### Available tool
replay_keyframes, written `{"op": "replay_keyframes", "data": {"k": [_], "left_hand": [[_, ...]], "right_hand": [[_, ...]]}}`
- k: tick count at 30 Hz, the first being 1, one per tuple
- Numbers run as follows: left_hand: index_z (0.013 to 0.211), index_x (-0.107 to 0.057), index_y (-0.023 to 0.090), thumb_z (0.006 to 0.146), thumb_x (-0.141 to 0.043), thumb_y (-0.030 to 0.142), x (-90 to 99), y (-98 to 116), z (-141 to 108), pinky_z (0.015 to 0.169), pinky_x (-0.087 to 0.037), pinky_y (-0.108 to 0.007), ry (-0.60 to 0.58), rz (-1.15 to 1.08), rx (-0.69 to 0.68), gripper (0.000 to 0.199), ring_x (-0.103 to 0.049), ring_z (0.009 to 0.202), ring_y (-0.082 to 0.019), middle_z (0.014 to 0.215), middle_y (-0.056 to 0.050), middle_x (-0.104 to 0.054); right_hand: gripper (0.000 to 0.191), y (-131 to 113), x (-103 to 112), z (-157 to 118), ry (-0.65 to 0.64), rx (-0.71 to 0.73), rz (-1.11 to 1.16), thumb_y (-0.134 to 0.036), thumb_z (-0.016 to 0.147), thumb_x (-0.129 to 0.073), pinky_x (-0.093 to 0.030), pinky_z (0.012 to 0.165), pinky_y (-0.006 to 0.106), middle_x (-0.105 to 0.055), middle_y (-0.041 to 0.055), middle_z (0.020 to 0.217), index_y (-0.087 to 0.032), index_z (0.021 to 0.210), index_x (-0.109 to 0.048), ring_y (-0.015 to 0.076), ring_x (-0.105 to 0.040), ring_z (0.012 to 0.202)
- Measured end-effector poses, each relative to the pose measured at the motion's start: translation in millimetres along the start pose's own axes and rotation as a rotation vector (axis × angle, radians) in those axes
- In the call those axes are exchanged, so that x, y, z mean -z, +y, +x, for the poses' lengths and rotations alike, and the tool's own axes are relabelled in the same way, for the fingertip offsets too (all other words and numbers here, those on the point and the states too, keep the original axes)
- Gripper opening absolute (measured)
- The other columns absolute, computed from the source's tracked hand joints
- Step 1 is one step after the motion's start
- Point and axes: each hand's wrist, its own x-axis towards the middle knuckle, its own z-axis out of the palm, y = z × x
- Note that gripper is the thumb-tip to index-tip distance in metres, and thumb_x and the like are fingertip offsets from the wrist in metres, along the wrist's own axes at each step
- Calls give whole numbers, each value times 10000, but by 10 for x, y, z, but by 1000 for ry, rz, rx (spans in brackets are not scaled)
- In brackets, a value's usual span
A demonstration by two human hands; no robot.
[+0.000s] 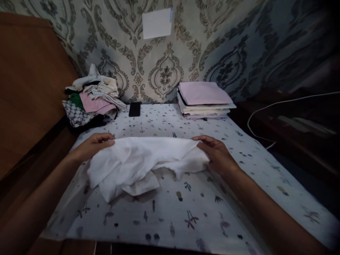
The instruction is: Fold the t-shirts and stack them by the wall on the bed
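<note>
A crumpled white garment (127, 159) stretches between my two hands above the patterned table cover (170, 212). My left hand (99, 143) pinches its upper left corner between thumb and fingers. At the upper right corner, my right hand (212, 148) grips the cloth the same way. The top edge is pulled nearly straight, while the lower part hangs in loose folds toward the cover. What kind of garment it is, I cannot tell.
At the back left lies a heap of unfolded clothes (92, 95), with a black phone (134, 109) beside it. A stack of folded clothes (204, 101) stands at the back right. A brown wooden panel (32, 81) rises at left; a white cable (255, 113) loops at right.
</note>
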Motion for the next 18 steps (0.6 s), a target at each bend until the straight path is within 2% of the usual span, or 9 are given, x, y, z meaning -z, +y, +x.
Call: {"op": "replay_keyframes", "data": {"k": [2,4,6,8,10,12,13,15,18], "left_hand": [[913,-637,195,689,-720,537,-7,50,118,623,-483,-243,198,-70,-109,417,-605,696,-149,790,5,-606],[980,-617,195,676,-714,514,-70,73,193,731,-526,-291,325,-48,-222,451,-646,837,-183,926,-23,-635],[974,-625,194,722,-664,528,-183,55,159,776,-532,-319,314,110,-291,420,-645,920,-212,1000,-54,-654],[946,-651,204,815,-566,541,-326,-12,15,752,-526,-321,199,324,-299,372,-638,898,-223,991,-72,-671],[974,-665,224,885,-484,519,-466,-123,-181,744,-518,-331,92,507,-264,358,-636,880,-232,1013,-80,-674],[1027,-655,242,906,-476,477,-576,-252,-358,774,-512,-351,79,661,-218,320,-629,927,-252,1070,-84,-661],[1046,-646,245,906,-484,452,-615,-313,-424,800,-507,-365,96,732,-200,297,-620,965,-265,1091,-88,-652],[1051,-631,241,907,-491,385,-659,-407,-506,826,-497,-382,141,856,-159,247,-602,1015,-281,1095,-96,-643],[1002,-626,246,892,-460,246,-620,-452,-537,759,-483,-356,201,988,-68,199,-616,995,-274,1070,-93,-657]], "right_hand": [[320,65,33,129,43,-62,-60,-359,651,-689,-480,552,308,-683,41,798,-202,929,-698,184,-596,628],[297,165,70,228,127,-73,-166,-340,679,-641,-514,606,348,-674,67,800,-175,922,-686,223,-621,695],[300,263,109,245,184,72,-366,-336,730,-613,-538,716,402,-680,102,896,-160,962,-688,262,-637,824],[337,328,120,167,156,363,-618,-336,797,-589,-511,887,483,-666,142,1111,-165,1070,-690,320,-611,1056],[362,355,61,22,27,702,-852,-323,871,-545,-419,1030,562,-595,154,1327,-189,1185,-667,352,-509,1266],[377,366,-87,-133,-190,948,-959,-303,921,-519,-345,1093,594,-543,142,1425,-215,1269,-631,347,-436,1355],[383,373,-186,-199,-314,1031,-982,-297,938,-512,-344,1095,589,-553,142,1419,-219,1299,-615,336,-450,1344],[370,394,-401,-284,-514,1113,-1011,-259,961,-491,-405,1045,539,-619,147,1330,-206,1307,-612,307,-523,1257],[316,401,-651,-288,-597,1056,-1070,-164,977,-433,-486,873,423,-704,126,1109,-202,1154,-692,260,-606,1043]]}}
